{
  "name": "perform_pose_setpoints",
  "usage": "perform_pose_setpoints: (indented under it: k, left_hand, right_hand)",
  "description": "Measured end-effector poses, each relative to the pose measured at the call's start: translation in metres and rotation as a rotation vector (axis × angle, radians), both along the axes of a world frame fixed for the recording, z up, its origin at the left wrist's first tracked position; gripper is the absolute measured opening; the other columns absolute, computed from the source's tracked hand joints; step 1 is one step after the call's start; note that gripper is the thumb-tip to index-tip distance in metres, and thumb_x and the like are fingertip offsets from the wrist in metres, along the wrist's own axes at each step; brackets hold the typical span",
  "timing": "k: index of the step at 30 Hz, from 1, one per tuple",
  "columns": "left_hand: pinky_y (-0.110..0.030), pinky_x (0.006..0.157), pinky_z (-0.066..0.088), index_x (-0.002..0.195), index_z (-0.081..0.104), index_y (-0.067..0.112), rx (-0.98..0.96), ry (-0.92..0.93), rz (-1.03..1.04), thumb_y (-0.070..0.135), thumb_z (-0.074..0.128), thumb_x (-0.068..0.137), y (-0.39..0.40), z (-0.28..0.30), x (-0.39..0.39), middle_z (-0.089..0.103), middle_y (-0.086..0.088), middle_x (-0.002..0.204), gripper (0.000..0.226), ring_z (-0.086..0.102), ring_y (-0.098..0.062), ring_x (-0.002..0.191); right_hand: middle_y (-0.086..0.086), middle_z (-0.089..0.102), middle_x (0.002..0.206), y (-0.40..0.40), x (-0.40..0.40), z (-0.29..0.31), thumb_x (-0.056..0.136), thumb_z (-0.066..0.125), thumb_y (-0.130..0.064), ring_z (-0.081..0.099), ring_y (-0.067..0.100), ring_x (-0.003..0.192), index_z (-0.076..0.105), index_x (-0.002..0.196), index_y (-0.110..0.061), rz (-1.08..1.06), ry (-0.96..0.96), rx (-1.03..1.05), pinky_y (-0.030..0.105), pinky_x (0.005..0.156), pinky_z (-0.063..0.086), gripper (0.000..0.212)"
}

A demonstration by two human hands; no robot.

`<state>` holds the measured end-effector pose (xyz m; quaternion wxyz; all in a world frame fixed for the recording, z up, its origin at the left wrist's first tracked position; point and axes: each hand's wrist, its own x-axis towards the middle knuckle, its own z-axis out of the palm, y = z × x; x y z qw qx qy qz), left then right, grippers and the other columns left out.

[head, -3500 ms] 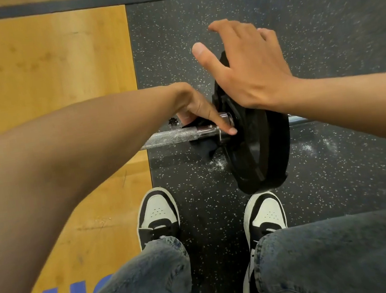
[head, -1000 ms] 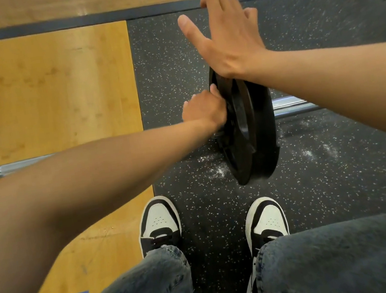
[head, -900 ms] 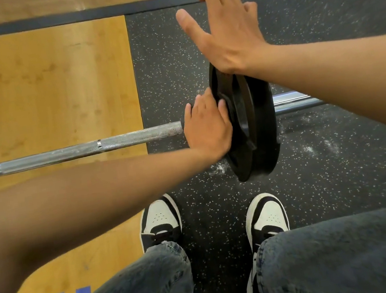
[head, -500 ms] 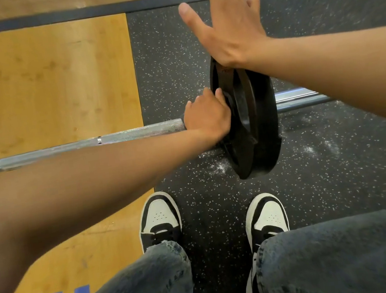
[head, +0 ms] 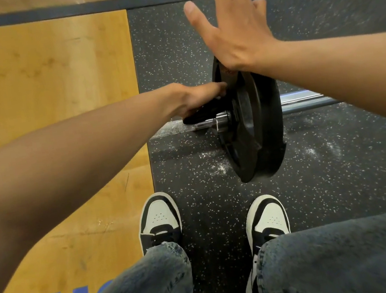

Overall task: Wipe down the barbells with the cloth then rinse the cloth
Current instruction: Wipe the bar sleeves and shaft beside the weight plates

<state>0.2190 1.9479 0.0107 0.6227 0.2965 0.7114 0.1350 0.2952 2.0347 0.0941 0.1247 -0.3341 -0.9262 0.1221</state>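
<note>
One barbell (head: 177,129) lying on rubber mat (head: 173,49), bar passing under both forearms. Two black plates (head: 258,122) on sleeve, upright, below right hand. One dark cloth (head: 201,115) on bar, under left hand. Left hand (head: 195,97): fingers curled over cloth, gripping it. Right hand (head: 233,31): fingers straight, spread, heel of palm resting on plate rim. Two shoes (head: 158,217) near side of both hands
</note>
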Motion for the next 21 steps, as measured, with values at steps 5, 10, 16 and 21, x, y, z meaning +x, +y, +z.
perform_pose_setpoints:
  k: [5, 10, 16, 21]
  left_hand:
    - [-0.036, 0.085, 0.051, 0.109, 0.062, 0.014, -0.011, -0.132, -0.132, 0.044, 0.065, 0.091, -0.002, 0.022, -0.01, 0.061, -0.005, 0.101, 0.035, 0.058, -0.022, 0.088]
    - [-0.041, 0.115, 0.042, 0.116, 0.06, 0.022, -0.138, 0.062, -0.407, 0.045, 0.086, 0.073, 0.006, 0.029, -0.002, 0.058, 0.001, 0.137, 0.056, 0.056, -0.022, 0.127]
    - [-0.038, 0.109, 0.047, 0.134, 0.055, 0.012, -0.228, -0.059, -0.275, 0.047, 0.089, 0.068, -0.003, 0.012, -0.002, 0.057, -0.004, 0.145, 0.083, 0.058, -0.022, 0.128]
    - [-0.036, 0.115, 0.041, 0.134, 0.055, 0.013, -0.215, -0.1, -0.369, 0.044, 0.088, 0.074, 0.001, 0.032, -0.005, 0.06, 0.005, 0.138, 0.075, 0.057, -0.015, 0.127]
  right_hand:
    - [0.003, 0.053, 0.136, 0.0, -0.001, 0.0, 0.097, 0.023, -0.073, 0.046, 0.025, 0.127, 0.047, 0.137, -0.017, 0.001, -0.011, 0.025, 0.043, 0.104, 0.028, 0.073]
    - [0.001, 0.051, 0.138, -0.003, 0.002, 0.001, 0.095, 0.022, -0.075, 0.045, 0.023, 0.129, 0.046, 0.14, -0.017, 0.017, -0.023, 0.013, 0.043, 0.106, 0.028, 0.077]
    - [0.002, 0.052, 0.138, -0.01, 0.013, 0.001, 0.097, 0.023, -0.074, 0.045, 0.024, 0.129, 0.045, 0.14, -0.017, 0.034, -0.017, 0.0, 0.043, 0.105, 0.027, 0.074]
    - [0.003, 0.053, 0.134, -0.013, 0.016, 0.001, 0.097, 0.023, -0.074, 0.047, 0.024, 0.126, 0.046, 0.137, -0.017, 0.035, -0.014, 0.003, 0.042, 0.104, 0.028, 0.072]
